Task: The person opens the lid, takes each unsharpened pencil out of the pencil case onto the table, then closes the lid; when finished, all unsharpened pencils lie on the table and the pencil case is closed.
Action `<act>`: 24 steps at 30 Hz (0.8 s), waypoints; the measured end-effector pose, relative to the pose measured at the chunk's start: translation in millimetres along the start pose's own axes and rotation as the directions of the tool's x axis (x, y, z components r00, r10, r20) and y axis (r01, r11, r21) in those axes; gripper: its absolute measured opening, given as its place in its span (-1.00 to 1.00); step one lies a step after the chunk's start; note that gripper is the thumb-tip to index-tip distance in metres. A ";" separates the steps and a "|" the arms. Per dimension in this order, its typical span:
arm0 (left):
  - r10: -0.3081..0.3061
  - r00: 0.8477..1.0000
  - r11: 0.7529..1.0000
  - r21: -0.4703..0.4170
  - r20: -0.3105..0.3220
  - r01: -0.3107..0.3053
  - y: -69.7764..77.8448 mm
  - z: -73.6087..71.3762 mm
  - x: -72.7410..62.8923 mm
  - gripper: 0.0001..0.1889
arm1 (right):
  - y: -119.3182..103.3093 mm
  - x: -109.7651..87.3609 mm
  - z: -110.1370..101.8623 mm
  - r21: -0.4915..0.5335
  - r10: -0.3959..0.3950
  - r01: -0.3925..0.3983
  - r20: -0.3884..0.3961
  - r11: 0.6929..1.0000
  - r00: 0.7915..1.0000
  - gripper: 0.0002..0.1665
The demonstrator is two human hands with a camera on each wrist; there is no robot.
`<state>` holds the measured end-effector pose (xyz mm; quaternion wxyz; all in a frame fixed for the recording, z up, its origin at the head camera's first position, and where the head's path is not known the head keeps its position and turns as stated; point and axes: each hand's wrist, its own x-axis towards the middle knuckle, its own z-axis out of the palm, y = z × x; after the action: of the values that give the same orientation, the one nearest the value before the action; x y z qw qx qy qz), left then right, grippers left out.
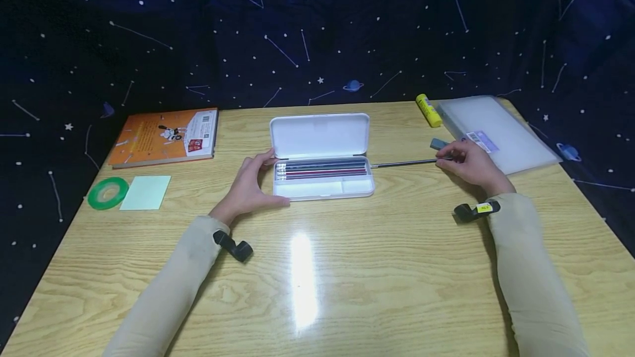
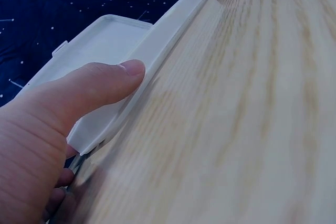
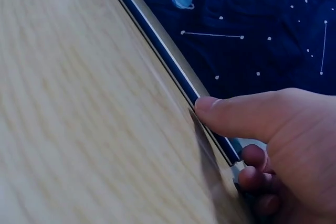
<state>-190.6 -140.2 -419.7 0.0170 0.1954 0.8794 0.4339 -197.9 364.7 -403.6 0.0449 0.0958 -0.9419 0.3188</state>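
A white pencil case (image 1: 307, 188) lies with its lid (image 1: 319, 135) raised. Several dark and red pencils (image 1: 324, 169) fill its back compartment, their silvery ends to the left; the front compartments hold nothing visible. My left hand (image 1: 250, 189) grips the case's left end, thumb (image 2: 113, 80) along the front wall and fingers behind. To the right of the case, my right hand (image 1: 468, 164) pinches a dark pencil (image 1: 409, 163) near its right end. That pencil (image 3: 163, 51) lies low over the table, its silvery left end close to the case's right side.
Behind my right hand are a grey-blue eraser-like block (image 1: 439, 144), a yellow glue stick (image 1: 429, 110) and a clear plastic folder (image 1: 501, 131). At the left lie an orange book (image 1: 149, 136), green tape (image 1: 107, 193) and pale green sticky notes (image 1: 146, 193).
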 end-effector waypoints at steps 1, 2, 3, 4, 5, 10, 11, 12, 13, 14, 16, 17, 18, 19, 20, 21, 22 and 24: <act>-0.001 1.000 1.000 0.002 0.001 0.001 -0.1 0.1 -0.1 0.24 | -0.4 -0.1 -0.4 0.011 0.014 -0.014 0.004 1.000 1.000 -0.80; -0.003 1.000 1.000 0.003 0.002 0.003 -0.3 0.2 -0.3 0.24 | -0.6 -0.3 -1.0 0.017 0.026 -0.026 0.009 1.000 1.000 -0.78; -0.005 1.000 1.000 0.004 0.003 0.005 -0.4 0.2 -0.4 0.25 | -1.1 -0.6 -1.7 0.028 0.043 -0.043 0.013 0.999 0.999 -0.76; -0.006 1.000 1.000 0.005 0.003 0.006 -0.5 0.3 -0.6 0.25 | -1.2 -0.4 -2.5 0.032 0.052 -0.053 0.018 0.998 0.998 -0.74; -0.007 1.000 1.000 0.005 0.004 0.007 -0.3 0.4 -0.8 0.25 | -1.1 -0.2 -3.3 0.036 0.060 -0.060 0.022 0.998 0.998 -0.72; -0.009 1.000 1.000 0.003 0.002 0.009 0.9 0.6 -1.0 0.25 | -4.5 1.2 -6.9 0.071 0.081 -0.082 0.016 0.994 0.997 -0.67; -0.008 1.000 1.000 0.003 0.002 0.008 1.0 0.2 -1.1 0.25 | -6.4 1.8 -7.2 0.076 0.085 -0.085 0.010 0.993 0.996 -0.67; -0.008 1.000 1.000 0.003 0.002 0.008 0.9 -0.2 -1.2 0.25 | -8.8 2.4 -7.4 0.081 0.086 -0.086 0.003 0.993 0.996 -0.68; -0.008 1.000 1.000 0.002 0.002 0.008 0.5 -0.6 -1.4 0.25 | -11.4 3.1 -7.2 0.090 0.086 -0.085 -0.004 0.992 0.996 -0.70; -0.009 1.000 1.000 0.001 0.002 0.009 0.3 -1.1 -1.7 0.25 | -13.9 4.6 -6.7 0.097 0.080 -0.079 -0.011 0.992 0.997 -0.70; -0.012 1.000 1.000 0.001 -0.001 0.012 -0.3 -2.0 -2.7 0.25 | -20.7 7.7 -4.6 0.117 0.065 -0.063 -0.015 0.991 0.998 -0.72; -0.014 1.000 1.000 0.000 -0.005 0.014 -0.5 -2.4 -3.0 0.25 | -24.9 9.2 -3.3 0.126 0.057 -0.055 -0.014 0.990 0.998 -0.72; -0.015 1.000 1.000 0.000 -0.008 0.015 -0.9 -2.5 -3.2 0.25 | -29.1 10.6 -1.9 0.135 0.050 -0.048 -0.011 0.990 0.999 -0.72; -0.010 1.000 1.000 -0.001 -0.010 0.010 -1.2 -2.5 -3.1 0.25 | -33.7 11.8 -0.2 0.148 0.044 -0.042 -0.007 0.988 0.999 -0.72; -0.004 1.000 1.000 0.002 -0.010 0.004 -1.7 -2.1 -2.8 0.25 | -38.4 12.8 1.3 0.157 0.032 -0.031 -0.003 0.987 0.999 -0.73; 0.001 1.000 1.000 0.002 -0.009 -0.001 -1.5 -1.8 -2.5 0.25 | -43.0 13.4 2.8 0.165 0.021 -0.022 0.005 0.986 1.000 -0.73; 0.008 1.000 1.000 0.001 -0.007 -0.008 -1.4 -1.3 -2.0 0.25 | -47.7 13.8 4.4 0.171 0.006 -0.008 0.011 0.985 1.000 -0.74; 0.015 1.000 1.000 0.001 -0.002 -0.015 -1.0 -0.4 -0.8 0.24 | -56.6 14.7 8.1 0.175 -0.035 0.030 0.024 0.984 0.999 -0.76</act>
<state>-190.2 -141.3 -420.3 0.0126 0.2014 0.8782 0.4336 -200.6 313.4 -374.3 0.0289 0.1192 -0.9092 0.3979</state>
